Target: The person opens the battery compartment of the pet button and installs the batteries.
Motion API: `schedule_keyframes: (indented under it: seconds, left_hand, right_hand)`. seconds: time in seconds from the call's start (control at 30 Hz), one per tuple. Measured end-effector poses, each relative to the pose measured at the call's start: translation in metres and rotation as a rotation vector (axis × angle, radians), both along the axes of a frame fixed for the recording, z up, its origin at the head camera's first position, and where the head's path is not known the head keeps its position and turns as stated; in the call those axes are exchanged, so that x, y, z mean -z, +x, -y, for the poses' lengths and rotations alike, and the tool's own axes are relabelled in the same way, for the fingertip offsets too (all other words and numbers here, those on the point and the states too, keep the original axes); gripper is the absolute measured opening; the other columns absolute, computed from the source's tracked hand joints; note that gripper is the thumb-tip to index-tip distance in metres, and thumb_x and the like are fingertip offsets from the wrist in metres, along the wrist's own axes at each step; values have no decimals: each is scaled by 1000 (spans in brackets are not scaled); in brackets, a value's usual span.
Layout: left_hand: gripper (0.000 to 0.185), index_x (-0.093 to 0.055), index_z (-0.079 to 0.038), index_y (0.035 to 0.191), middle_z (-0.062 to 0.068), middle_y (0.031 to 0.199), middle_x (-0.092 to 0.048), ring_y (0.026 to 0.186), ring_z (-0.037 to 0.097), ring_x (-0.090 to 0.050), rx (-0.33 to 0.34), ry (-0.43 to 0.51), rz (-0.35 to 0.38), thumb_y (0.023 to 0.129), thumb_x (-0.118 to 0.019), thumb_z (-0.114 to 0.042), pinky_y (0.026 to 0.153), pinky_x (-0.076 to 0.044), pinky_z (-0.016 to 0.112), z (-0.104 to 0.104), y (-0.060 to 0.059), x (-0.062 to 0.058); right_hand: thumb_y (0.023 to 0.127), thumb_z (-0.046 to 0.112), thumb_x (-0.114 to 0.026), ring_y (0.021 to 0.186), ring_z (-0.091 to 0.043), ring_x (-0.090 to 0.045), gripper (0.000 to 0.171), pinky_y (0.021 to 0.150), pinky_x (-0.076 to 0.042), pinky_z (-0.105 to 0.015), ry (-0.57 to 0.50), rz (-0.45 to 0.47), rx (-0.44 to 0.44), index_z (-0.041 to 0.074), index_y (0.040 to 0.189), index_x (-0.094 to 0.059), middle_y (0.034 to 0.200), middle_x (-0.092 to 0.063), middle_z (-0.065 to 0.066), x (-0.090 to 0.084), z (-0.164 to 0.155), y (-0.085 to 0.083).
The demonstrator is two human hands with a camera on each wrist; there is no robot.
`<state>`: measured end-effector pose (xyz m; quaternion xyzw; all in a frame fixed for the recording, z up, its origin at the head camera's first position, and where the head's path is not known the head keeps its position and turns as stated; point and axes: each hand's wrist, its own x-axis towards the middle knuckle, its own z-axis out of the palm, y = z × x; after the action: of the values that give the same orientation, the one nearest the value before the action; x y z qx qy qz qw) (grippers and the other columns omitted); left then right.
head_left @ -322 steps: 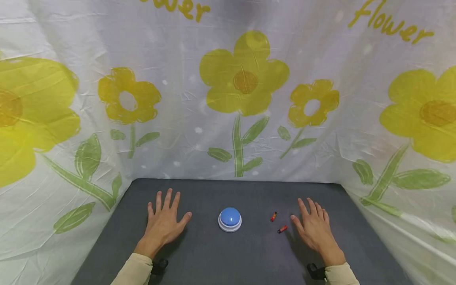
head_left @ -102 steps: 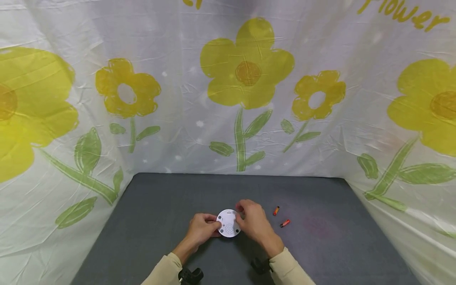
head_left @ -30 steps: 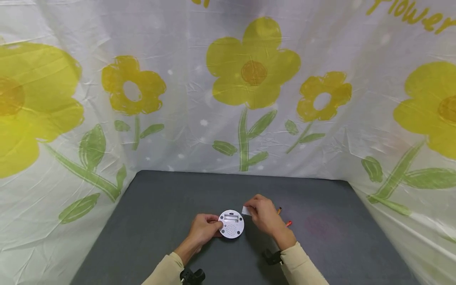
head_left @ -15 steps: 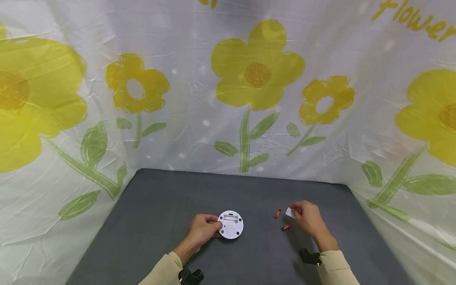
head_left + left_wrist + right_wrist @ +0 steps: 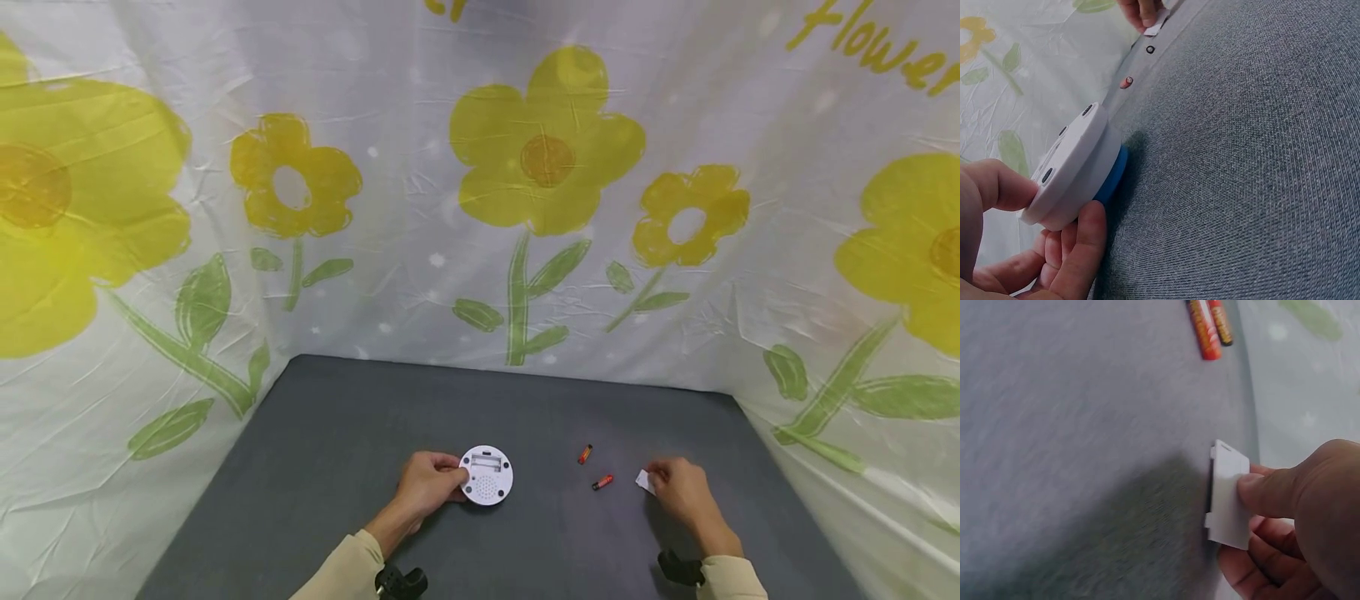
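Note:
My left hand [image 5: 425,486] grips a round push button [image 5: 487,492] by its left edge, thumb on top and fingers beneath. The button lies upside down: its white base with dark feet and speaker holes faces up, and the battery slot in it is uncovered and bare. In the left wrist view the blue dome [image 5: 1112,177] shows underneath, close to the table. Off to the right, my right hand [image 5: 684,497] pinches a small white battery cover [image 5: 1227,497] between thumb and fingers, low over the table. Two red batteries [image 5: 602,482] lie between the hands.
The dark grey tabletop [image 5: 360,425] is bordered at the back and sides by a white curtain [image 5: 405,275] printed with yellow flowers. The farther battery [image 5: 585,454] lies at a slant behind the nearer one.
The right hand has carried the battery cover away from the button, rightward past the batteries and down toward the table. The left hand keeps holding the overturned button in place.

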<state>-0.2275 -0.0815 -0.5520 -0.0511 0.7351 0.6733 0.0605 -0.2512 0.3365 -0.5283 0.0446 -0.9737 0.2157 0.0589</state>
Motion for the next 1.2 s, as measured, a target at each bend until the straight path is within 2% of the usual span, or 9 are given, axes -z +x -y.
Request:
schedule_keyframes:
  seconds: [0.3, 0.43, 0.67, 0.77, 0.93, 1.2]
  left_hand:
    - [31, -72, 15, 115, 15, 94, -78, 82, 22, -79, -7, -8, -3, 87, -71, 0, 71, -70, 36, 1, 0, -2]
    - [32, -72, 15, 115, 15, 95, -78, 81, 22, -79, -6, -15, 0, 87, -71, -1, 71, -69, 35, 1, 1, -2]
    - [33, -72, 15, 116, 15, 95, -78, 82, 22, -79, -10, -28, 8, 87, -71, -1, 70, -69, 34, 2, 1, -2]
    - [33, -72, 15, 116, 15, 95, -79, 82, 22, -79, -9, -29, 7, 87, -71, -1, 70, -69, 34, 2, 1, -1]
    - [30, -73, 13, 113, 13, 93, -78, 79, 20, -78, -3, -36, 2, 87, -72, -2, 68, -69, 33, 2, 1, -2]
    - [29, -74, 12, 111, 12, 91, -78, 75, 19, -77, -5, -51, 0, 86, -72, -3, 67, -68, 32, 0, 2, -2]
  right_hand:
    - [92, 4, -72, 74, -17, -60, 12, 65, -49, -38, 18, -14, 65, 6, 97, -82, 82, -73, -3, 4, -2, 2]
    - [92, 4, -71, 75, -18, -62, 13, 66, -51, -40, 28, -27, 56, 5, 99, -82, 82, -73, -3, 2, 0, 3]
    - [92, 0, -76, 83, -27, -69, 13, 73, -60, -50, 66, -195, -77, 2, 103, -83, 92, -74, -9, -11, 15, 0]
    - [93, -1, -77, 89, -31, -72, 15, 77, -62, -54, 66, -230, -135, 3, 106, -83, 99, -75, -11, -20, 25, -4]
    - [95, -2, -75, 98, -35, -74, 19, 83, -65, -54, 59, -208, -221, 2, 113, -81, 107, -75, -12, -32, 39, -13]
    - [91, -7, -77, 104, -36, -74, 25, 86, -65, -53, 80, -124, -305, 0, 115, -80, 113, -76, -14, -33, 57, -26]
